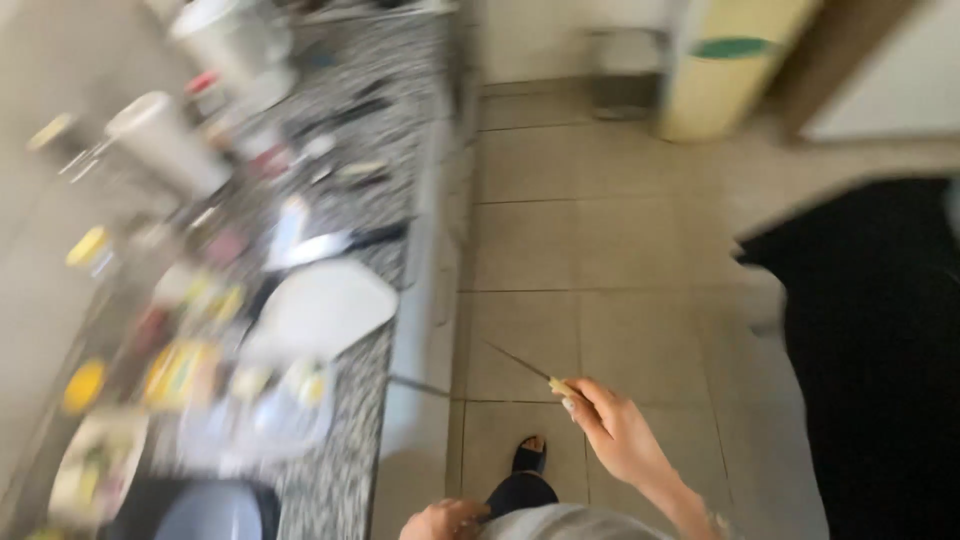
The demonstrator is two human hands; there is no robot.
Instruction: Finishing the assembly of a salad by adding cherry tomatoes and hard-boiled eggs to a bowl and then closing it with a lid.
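Here, the view is badly motion-blurred, looking down over a kitchen. The right hand is clenched around the pale handle of a knife, its thin blade pointing up and to the left, out over the tiled floor and toward the edge of the tabletop. The knife is held in the air, apart from the tabletop and touching nothing else. The left hand sits low at the bottom edge of the frame, close to the body; whether it is clenched or released I cannot tell, and nothing visible lies in it. Below the knife, a foot in a dark sandal stands on the tiles. The speckled tabletop runs along the left side, crowded with smeared shapes: a white cutting board near its front edge, a tall pale container farther back, and yellow lids and packets too blurred to name. A pale yellow cylinder with a green band stands on the floor at the far wall. A large dark shape fills the right side.
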